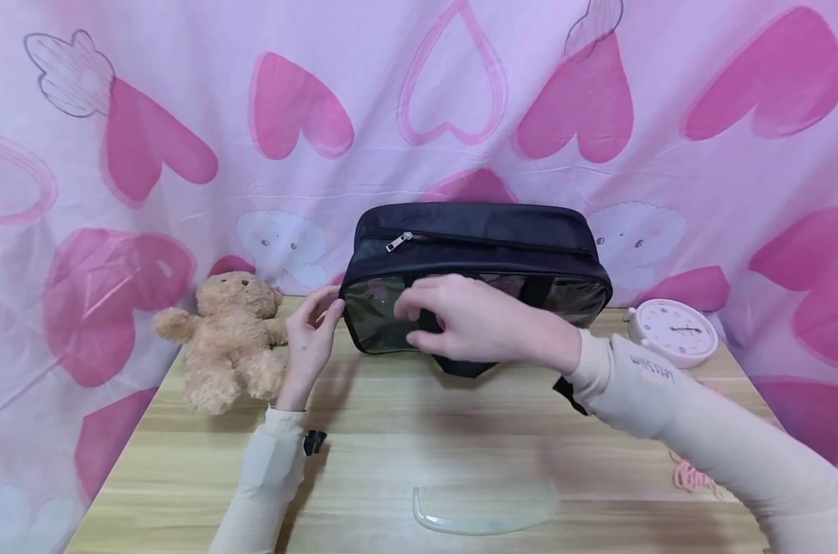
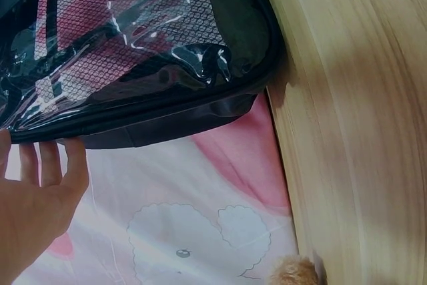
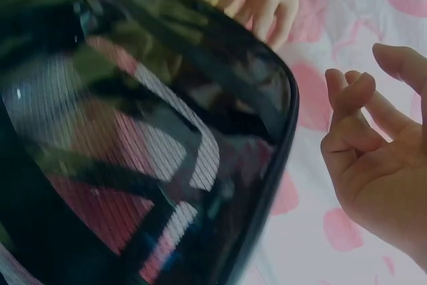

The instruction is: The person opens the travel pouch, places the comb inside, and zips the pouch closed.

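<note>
A black bag [image 1: 474, 223] with clear side panels stands at the back of the table, its silver zipper pull [image 1: 399, 241] at the top left. My left hand [image 1: 311, 338] holds the bag's left edge; in the left wrist view the fingers of my left hand [image 2: 43, 191] lie along the rim of the bag [image 2: 153, 108]. In front of the bag's clear panel hangs my right hand [image 1: 460, 317], fingers loosely bent with nothing between them. The right wrist view shows my right hand [image 3: 380, 145] apart from the bag [image 3: 287, 118].
A teddy bear [image 1: 232, 338] sits at the left of the table [image 1: 363, 477]. A white clock [image 1: 673, 331] stands at the right, with pink cords [image 1: 696, 475] nearer the front. A pale comb [image 1: 484, 509] lies at the front. Behind hangs a pink heart-patterned cloth [image 1: 377, 177].
</note>
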The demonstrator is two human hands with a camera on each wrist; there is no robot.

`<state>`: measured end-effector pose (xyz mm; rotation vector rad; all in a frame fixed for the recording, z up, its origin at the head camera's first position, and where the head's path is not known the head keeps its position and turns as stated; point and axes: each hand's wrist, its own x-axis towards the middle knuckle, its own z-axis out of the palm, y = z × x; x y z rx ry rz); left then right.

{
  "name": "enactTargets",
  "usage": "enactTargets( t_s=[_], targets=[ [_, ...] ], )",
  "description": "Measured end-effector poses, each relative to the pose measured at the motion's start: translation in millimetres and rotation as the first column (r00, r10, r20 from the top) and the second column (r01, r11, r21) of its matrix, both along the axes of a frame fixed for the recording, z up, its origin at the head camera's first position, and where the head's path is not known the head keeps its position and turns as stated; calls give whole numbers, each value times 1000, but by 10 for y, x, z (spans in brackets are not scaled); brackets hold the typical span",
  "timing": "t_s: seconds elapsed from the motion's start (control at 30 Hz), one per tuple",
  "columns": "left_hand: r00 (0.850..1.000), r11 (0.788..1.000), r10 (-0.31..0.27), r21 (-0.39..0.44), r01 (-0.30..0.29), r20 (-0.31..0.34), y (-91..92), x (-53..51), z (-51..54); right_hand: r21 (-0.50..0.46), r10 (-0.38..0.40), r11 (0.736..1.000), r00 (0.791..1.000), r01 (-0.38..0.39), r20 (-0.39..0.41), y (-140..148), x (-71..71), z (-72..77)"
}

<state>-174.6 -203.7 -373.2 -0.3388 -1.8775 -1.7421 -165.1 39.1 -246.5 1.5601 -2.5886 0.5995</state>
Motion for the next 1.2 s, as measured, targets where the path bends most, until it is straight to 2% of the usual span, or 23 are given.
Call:
enactTargets(
  t_s=[0.2, 0.43, 0.6, 0.77, 1.2],
  targets=[
    [1000, 1000, 0, 3, 0, 0, 6, -4, 17, 49, -48, 998, 999, 49, -12, 118, 156, -332],
    [1000, 1000, -3, 4, 3, -10, -5, -10, 14, 67, -92, 994, 995, 90, 26, 222, 295, -702],
    [1000, 1000, -19, 15, 19, -10, 7, -2, 6, 107, -139, 984, 990, 140, -18, 299, 381, -914],
    [1000, 1000, 0, 7, 0, 7, 15, 0, 11, 106, -192, 975, 980, 196, -52, 380, 473, -1055],
    [999, 1000, 19, 2, -19, 28, 7, 7, 9, 70, -231, 971, 973, 230, 6, 610, 639, -1312]
  ],
)
